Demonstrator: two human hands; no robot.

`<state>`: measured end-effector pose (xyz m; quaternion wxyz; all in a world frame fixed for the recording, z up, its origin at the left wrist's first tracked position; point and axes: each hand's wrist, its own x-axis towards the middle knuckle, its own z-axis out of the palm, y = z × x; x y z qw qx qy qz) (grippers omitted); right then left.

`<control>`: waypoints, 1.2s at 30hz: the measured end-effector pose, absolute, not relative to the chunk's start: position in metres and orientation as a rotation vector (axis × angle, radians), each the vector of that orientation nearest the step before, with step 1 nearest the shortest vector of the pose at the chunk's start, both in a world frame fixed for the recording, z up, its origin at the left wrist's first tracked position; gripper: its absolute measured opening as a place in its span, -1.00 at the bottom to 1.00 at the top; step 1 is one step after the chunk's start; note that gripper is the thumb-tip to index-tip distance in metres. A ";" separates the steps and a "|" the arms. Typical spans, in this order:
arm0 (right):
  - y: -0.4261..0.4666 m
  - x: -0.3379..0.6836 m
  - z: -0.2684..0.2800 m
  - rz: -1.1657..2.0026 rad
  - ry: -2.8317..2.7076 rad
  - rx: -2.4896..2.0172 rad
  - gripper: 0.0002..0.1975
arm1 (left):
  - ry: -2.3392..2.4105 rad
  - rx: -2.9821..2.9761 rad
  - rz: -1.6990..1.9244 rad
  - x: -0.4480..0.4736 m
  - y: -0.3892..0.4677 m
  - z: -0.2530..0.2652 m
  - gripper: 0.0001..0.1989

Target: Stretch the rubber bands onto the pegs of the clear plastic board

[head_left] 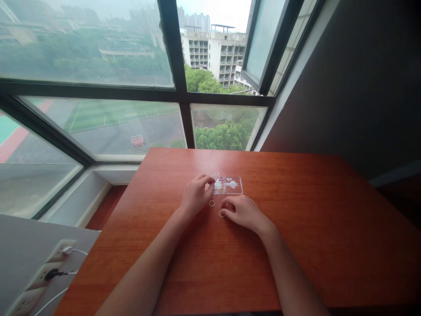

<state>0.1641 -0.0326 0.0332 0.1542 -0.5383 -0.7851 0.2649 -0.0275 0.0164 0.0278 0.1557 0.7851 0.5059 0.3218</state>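
Observation:
A small clear plastic box [233,185] lies with its lid folded out flat to the right. Several rings [221,188] sit in its left-hand part. My left hand [194,194] curls over the left side of this box, thumb and fingers closed; what they grip, if anything, is hidden. One loose pale ring [212,203] lies on the table just below the box, between my hands. My right hand [242,211] pinches another pale ring [221,214] between thumb and finger, low over the tabletop or touching it; I cannot tell which.
The reddish-brown wooden table [315,210] stretches under both arms and reaches to the windows. A window frame [182,87] stands behind it, with one pane [268,44] swung outward. At the lower left, sockets [42,276] with plugged-in cables are on a white wall panel.

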 end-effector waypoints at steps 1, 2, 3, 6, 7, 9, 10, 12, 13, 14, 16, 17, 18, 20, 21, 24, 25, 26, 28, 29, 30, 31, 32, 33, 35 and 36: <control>-0.033 0.164 0.033 0.787 -2.259 -1.532 -0.92 | 1.453 2.243 0.924 -0.028 0.017 0.029 -0.88; -0.033 0.164 0.033 0.802 -2.267 -1.522 -0.92 | 1.456 2.239 0.924 -0.028 0.017 0.029 -0.87; -0.033 0.164 0.032 0.807 -2.275 -1.515 -0.93 | 1.456 2.235 0.925 -0.028 0.017 0.030 -0.87; -0.033 0.163 0.031 0.791 -2.287 -1.521 -0.93 | 1.444 2.229 0.929 -0.028 0.017 0.031 -0.87; -0.033 0.163 0.031 0.781 -2.286 -1.532 -0.93 | 1.439 2.228 0.931 -0.028 0.017 0.031 -0.87; -0.033 0.162 0.031 0.758 -2.277 -1.554 -0.93 | 1.428 2.225 0.936 -0.029 0.017 0.031 -0.87; -0.033 0.162 0.030 0.744 -2.270 -1.561 -0.94 | 1.425 2.224 0.938 -0.029 0.017 0.031 -0.87; -0.032 0.162 0.030 0.714 -2.253 -1.569 -0.94 | 1.416 2.225 0.938 -0.029 0.018 0.031 -0.87; -0.032 0.162 0.030 0.699 -2.243 -1.573 -0.95 | 1.410 2.226 0.937 -0.029 0.018 0.030 -0.88; -0.031 0.162 0.029 0.686 -2.233 -1.574 -0.95 | 1.403 2.226 0.934 -0.029 0.018 0.030 -0.88; -0.030 0.162 0.028 0.656 -2.202 -1.583 -0.94 | 1.378 2.221 0.926 -0.028 0.017 0.030 -0.88; -0.029 0.162 0.027 0.640 -2.181 -1.589 -0.94 | 1.364 2.216 0.924 -0.028 0.017 0.031 -0.88; -0.029 0.163 0.026 0.623 -2.160 -1.596 -0.93 | 1.348 2.209 0.923 -0.027 0.017 0.031 -0.87; -0.027 0.163 0.024 0.596 -2.118 -1.606 -0.92 | 1.313 2.189 0.920 -0.026 0.015 0.032 -0.87; -0.027 0.163 0.023 0.587 -2.099 -1.604 -0.92 | 1.295 2.178 0.917 -0.025 0.015 0.032 -0.87; -0.026 0.164 0.022 0.574 -2.049 -1.580 -0.91 | 1.228 2.154 0.896 -0.022 0.012 0.034 -0.87; -0.026 0.164 0.023 0.564 -2.034 -1.575 -0.91 | 1.204 2.150 0.892 -0.022 0.012 0.035 -0.87; -0.026 0.165 0.023 0.549 -2.019 -1.572 -0.91 | 1.177 2.150 0.888 -0.021 0.011 0.035 -0.87; -0.026 0.165 0.024 0.510 -1.990 -1.565 -0.90 | 1.122 2.154 0.878 -0.020 0.010 0.036 -0.87; -0.026 0.165 0.024 0.490 -1.976 -1.561 -0.90 | 1.100 2.157 0.870 -0.020 0.010 0.036 -0.88; -0.026 0.165 0.024 0.474 -1.965 -1.556 -0.90 | 1.082 2.161 0.860 -0.020 0.010 0.036 -0.88; -0.026 0.165 0.024 0.464 -1.957 -1.550 -0.90 | 1.069 2.164 0.848 -0.020 0.009 0.036 -0.88; -0.026 0.165 0.024 0.457 -1.950 -1.545 -0.89 | 1.060 2.166 0.835 -0.020 0.009 0.035 -0.88; -0.026 0.165 0.024 0.453 -1.944 -1.544 -0.89 | 1.054 2.166 0.824 -0.020 0.009 0.035 -0.88; -0.026 0.165 0.025 0.455 -1.936 -1.547 -0.88 | 1.043 2.164 0.809 -0.020 0.009 0.035 -0.88; -0.026 0.165 0.025 0.458 -1.934 -1.547 -0.88 | 1.039 2.162 0.806 -0.020 0.009 0.034 -0.88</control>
